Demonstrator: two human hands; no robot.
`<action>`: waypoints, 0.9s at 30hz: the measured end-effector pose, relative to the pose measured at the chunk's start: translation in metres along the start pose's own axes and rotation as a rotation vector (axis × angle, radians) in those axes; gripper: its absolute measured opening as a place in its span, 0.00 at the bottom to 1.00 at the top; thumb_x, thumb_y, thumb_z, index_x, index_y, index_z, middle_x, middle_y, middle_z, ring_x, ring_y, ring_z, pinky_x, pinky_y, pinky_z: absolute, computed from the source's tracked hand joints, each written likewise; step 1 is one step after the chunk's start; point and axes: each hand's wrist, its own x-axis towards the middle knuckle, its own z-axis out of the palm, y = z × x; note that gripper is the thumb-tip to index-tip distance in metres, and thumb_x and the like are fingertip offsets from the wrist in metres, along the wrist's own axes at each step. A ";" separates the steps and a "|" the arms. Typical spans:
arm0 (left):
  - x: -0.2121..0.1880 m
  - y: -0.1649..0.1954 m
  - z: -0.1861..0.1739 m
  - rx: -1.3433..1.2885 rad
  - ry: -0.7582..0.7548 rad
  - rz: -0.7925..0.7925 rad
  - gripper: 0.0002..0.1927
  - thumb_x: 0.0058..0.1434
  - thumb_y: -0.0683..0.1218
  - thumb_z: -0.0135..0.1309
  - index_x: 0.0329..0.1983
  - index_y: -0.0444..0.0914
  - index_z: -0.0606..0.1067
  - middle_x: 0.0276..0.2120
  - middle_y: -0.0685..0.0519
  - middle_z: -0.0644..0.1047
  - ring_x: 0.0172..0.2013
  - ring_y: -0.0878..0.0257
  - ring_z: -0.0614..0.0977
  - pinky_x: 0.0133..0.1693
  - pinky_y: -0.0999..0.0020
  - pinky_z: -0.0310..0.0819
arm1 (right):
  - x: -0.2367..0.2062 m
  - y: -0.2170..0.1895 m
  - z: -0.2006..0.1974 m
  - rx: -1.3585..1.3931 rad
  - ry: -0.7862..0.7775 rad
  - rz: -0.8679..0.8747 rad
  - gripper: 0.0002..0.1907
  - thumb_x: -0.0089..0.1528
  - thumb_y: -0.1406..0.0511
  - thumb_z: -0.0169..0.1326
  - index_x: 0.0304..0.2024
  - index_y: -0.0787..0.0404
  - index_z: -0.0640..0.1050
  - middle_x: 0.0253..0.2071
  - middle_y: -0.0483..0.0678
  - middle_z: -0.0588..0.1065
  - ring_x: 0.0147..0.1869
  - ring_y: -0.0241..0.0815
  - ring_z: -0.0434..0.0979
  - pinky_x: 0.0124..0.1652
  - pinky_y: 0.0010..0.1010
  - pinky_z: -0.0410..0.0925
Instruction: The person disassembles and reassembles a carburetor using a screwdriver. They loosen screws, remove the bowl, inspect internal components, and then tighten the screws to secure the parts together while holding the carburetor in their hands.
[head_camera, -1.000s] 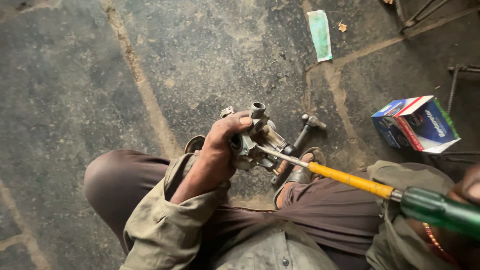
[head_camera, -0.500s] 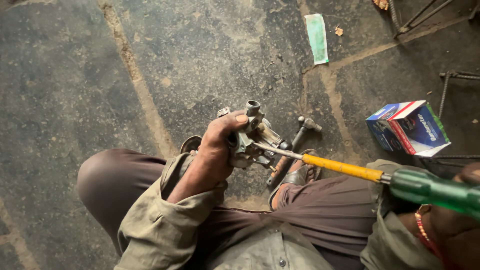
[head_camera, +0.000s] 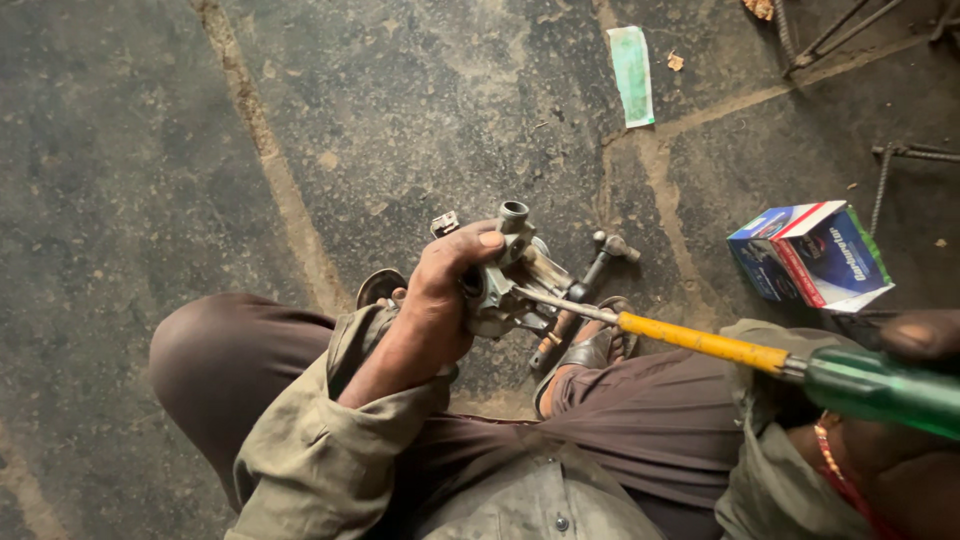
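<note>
Left hand (head_camera: 435, 300): fingers wrapped tight round a small grey metal carburettor body (head_camera: 505, 280), thumb on top, held up just above the knees, near frame centre. Right hand (head_camera: 915, 400): at 4 o'clock by the frame edge, partly cut off; closed round the green handle of a long screwdriver (head_camera: 760, 355), whose yellow-sleeved shank runs toward 10 o'clock and meets the casting's right face.

Carburettor body: cast metal, stiff, likely weighty for its bulk; grimy and probably oily, so slippery. Ports and small brass fittings stick out and look the fragile parts. Best taken round the thick middle, as gripped now, not by the short upright tube at its top.

Beneath, at 1 o'clock of the casting: dark metal tool (head_camera: 600, 260) lying on the stone floor (head_camera: 150, 150), beside a sandalled foot (head_camera: 590, 350).
At 3 o'clock: blue, red and white cardboard box (head_camera: 810, 255), flap open.
At 12 o'clock: pale green paper strip (head_camera: 632, 60).
</note>
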 end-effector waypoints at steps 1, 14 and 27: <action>0.001 0.000 -0.001 0.000 0.003 0.000 0.20 0.65 0.55 0.51 0.44 0.32 0.76 0.32 0.48 0.80 0.23 0.66 0.76 0.19 0.75 0.62 | 0.002 -0.001 0.006 0.005 -0.007 -0.003 0.20 0.65 0.59 0.59 0.58 0.59 0.75 0.52 0.54 0.75 0.59 0.48 0.80 0.57 0.45 0.76; 0.007 -0.001 -0.009 -0.125 -0.035 -0.029 0.22 0.65 0.55 0.49 0.44 0.31 0.78 0.30 0.48 0.79 0.23 0.66 0.75 0.20 0.73 0.63 | 0.048 -0.015 0.104 0.028 -0.296 -0.170 0.12 0.75 0.64 0.51 0.60 0.57 0.76 0.56 0.54 0.74 0.65 0.53 0.80 0.63 0.48 0.76; 0.008 -0.015 -0.005 -0.138 0.046 -0.303 0.17 0.63 0.51 0.51 0.40 0.31 0.77 0.29 0.47 0.79 0.24 0.60 0.79 0.26 0.67 0.75 | 0.056 -0.036 0.071 -0.042 -0.489 -0.068 0.11 0.68 0.64 0.57 0.53 0.58 0.79 0.53 0.54 0.79 0.57 0.48 0.84 0.59 0.46 0.77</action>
